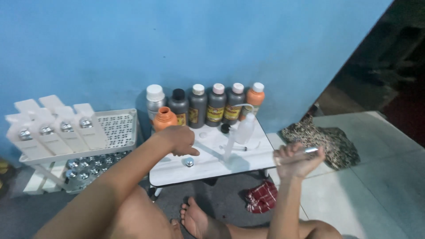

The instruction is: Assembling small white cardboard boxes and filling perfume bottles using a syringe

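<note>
Blue wall behind counter (177, 175). Left hand (179, 140) fingers curled together over small cap (189, 162); right hand (295, 160) fingers clamped on clear tube (305, 152).

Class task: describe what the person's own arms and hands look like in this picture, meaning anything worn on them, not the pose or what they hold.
Both forearms are bare, with no sleeves in view. The left hand and the right hand wear no gloves. No watch, bracelet or ring shows on either, though the picture is too soft to rule out something small.

Probably a home room: tiled floor (380, 177), blue wall (133, 40), low table (212, 170) of dye-like bottles (215, 105).
</note>
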